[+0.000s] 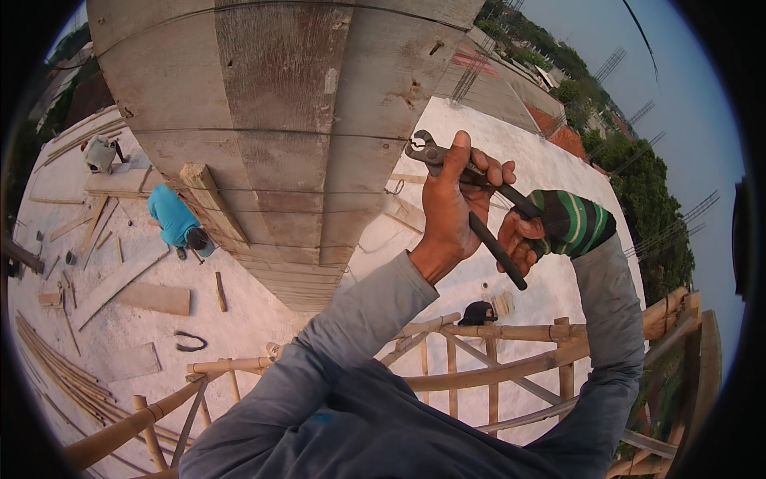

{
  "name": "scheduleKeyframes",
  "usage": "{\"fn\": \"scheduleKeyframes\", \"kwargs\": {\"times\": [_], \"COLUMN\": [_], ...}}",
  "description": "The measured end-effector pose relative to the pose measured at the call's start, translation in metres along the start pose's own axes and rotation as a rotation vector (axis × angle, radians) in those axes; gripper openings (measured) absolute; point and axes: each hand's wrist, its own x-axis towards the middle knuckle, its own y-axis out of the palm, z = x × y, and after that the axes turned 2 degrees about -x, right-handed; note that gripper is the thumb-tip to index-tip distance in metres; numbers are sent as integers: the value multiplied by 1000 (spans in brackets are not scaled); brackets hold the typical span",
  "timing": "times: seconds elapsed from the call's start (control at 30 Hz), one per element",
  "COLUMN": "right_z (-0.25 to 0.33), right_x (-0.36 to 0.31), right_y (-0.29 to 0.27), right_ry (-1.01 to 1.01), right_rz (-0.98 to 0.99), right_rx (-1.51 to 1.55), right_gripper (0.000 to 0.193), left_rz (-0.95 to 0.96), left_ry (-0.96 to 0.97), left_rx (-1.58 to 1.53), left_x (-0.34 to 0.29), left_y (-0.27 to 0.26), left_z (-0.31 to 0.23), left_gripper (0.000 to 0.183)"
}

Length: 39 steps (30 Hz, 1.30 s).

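In front of me, at the right edge of a tall boarded wooden column (275, 96), a pair of dark metal pincers (433, 152) is held up with its jaws apart. The jaws sit beside a thin wire (361, 136) that runs round the boards. My left hand (451, 203) is closed round the pincers just behind the head, thumb up along it. My right hand (550, 231), in a green-and-black striped glove with bare fingertips, is closed at the handles, which stand spread apart. How its fingers wrap the lower handle is partly hidden.
A bamboo railing (511, 367) crosses below my arms. A short wooden block (214, 203) leans on the column's left face. On the pale floor far below are loose boards (155, 298), bamboo poles (60, 375) and a bent-over person in turquoise (171, 215). Another person (102, 153) is farther off.
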Motion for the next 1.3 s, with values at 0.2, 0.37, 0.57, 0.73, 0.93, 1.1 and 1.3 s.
{"fn": "scheduleKeyframes", "kwargs": {"times": [0.2,0.37,0.57,0.73,0.93,1.1,1.3], "right_z": [-18,-47,-104,-125,-130,-108,-84], "right_x": [-1,19,106,161,233,161,81], "right_y": [18,74,68,70,94,79,7], "right_ry": [121,-240,-571,-602,-765,-747,-438], "right_rz": [-401,-1006,-1211,-1122,-1247,-1137,-456], "right_rx": [-437,-1044,-973,-848,-752,-920,-659], "right_gripper": [57,89,41,44,38,28,28], "left_rz": [-196,-367,-466,-380,-231,-55,114], "left_ry": [-38,53,133,257,310,124,-21], "left_rx": [91,208,489,793,1121,906,621], "left_x": [-3,6,3,3,0,-7,4], "left_y": [11,13,-5,-34,-62,-54,-45], "left_z": [0,6,7,-4,-28,-31,-20], "left_gripper": [42,42,47,48,50,41,33]}}
